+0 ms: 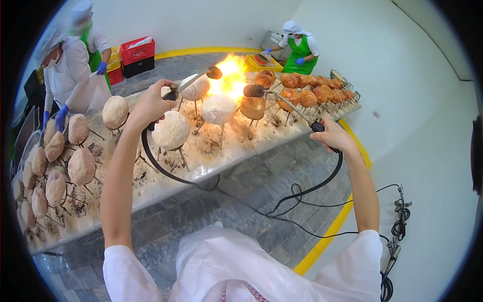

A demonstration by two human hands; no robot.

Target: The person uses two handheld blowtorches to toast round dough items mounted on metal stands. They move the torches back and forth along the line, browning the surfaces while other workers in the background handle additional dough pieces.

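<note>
My left hand [152, 104] is closed round the dark handle of a gas torch [214, 73] whose nozzle points right. Opposite it, my right hand [332, 135] grips a second gas torch [254, 91] with its nozzle pointing left. A bright orange flame [230, 78] burns between the two nozzles. Around it stand rounded, powder-white lumps [218, 109] on thin metal legs. Directly below the right nozzle sits a browned lump [252, 108]. What the lumps are made of, I cannot tell.
A long, powder-strewn table [211, 162] carries pale lumps [82, 166] at left and browned lumps [322, 94] at right. Black hoses [289, 226] hang before me, leading to wall fittings [400, 216]. Co-workers [301, 50] stand beyond the table and at left; red crates [138, 50] are behind.
</note>
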